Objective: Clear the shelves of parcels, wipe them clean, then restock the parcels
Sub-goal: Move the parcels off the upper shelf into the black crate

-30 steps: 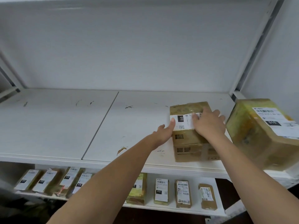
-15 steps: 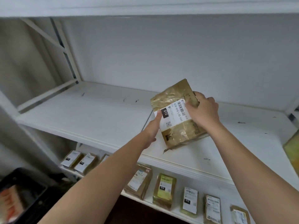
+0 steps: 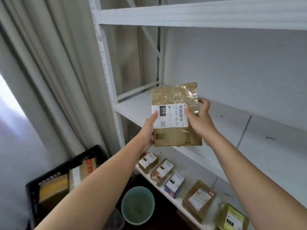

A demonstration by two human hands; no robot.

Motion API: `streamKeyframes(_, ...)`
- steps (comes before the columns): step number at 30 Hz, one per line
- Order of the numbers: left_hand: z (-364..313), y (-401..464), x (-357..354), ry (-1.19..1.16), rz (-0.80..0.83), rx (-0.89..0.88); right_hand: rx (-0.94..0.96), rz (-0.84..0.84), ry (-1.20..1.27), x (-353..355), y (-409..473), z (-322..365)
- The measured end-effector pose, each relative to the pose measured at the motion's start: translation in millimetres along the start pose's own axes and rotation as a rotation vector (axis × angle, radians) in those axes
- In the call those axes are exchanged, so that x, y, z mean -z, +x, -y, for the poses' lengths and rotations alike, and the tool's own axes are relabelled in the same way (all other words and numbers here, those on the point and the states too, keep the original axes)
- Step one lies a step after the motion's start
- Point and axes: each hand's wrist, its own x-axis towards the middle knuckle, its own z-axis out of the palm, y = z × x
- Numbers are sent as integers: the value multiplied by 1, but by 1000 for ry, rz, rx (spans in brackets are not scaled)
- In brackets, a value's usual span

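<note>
A flat brown taped parcel with a white label marked 010 is held upright in the air, in front of the white middle shelf. My left hand grips its lower left edge, thumb on the label. At the parcel's right side, my right hand holds it with the thumb on the front and the fingers behind. The middle shelf carries dark smudges and no parcel in view. Several labelled parcels lie in a row on the lower shelf.
A black crate holding parcels stands on the floor at lower left. Beside it is a green bucket. A beige curtain hangs left of the white shelf upright. Another shelf board runs overhead.
Both hands lifted the parcel off the middle shelf and carried it left, turning it upright. The view swung left, so the crate, bucket and curtain came into sight.
</note>
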Motion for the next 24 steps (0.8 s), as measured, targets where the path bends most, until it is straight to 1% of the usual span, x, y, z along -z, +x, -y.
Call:
streamKeyframes(3,-13,-15,75,33,-41,-33,-2,-11,25,-73,5,18)
streamKeyframes(7,-17,-44,172,58,-122,-55,-47,73,32,-167,5,31)
streamKeyframes(10,-16,-73,230,6,-230,-41,-67,176,18,-233,-4,41)
streamKeyframes(13,-15,-96,274,-70,-344,-32,-95,278,-18,-289,-13,50)
streamKeyframes(19,-3,-116,353,-80,-616,15,-104,416,-110,-385,-11,54)
streamKeyframes(21,4,-117,378,9,-696,43,-115,484,-99,-420,-10,57)
streamKeyframes(22,8,-116,391,83,-729,58,-145,545,-74,-438,-10,59)
streamKeyframes(24,16,-113,414,268,-772,70,-264,686,22,-478,-8,59)
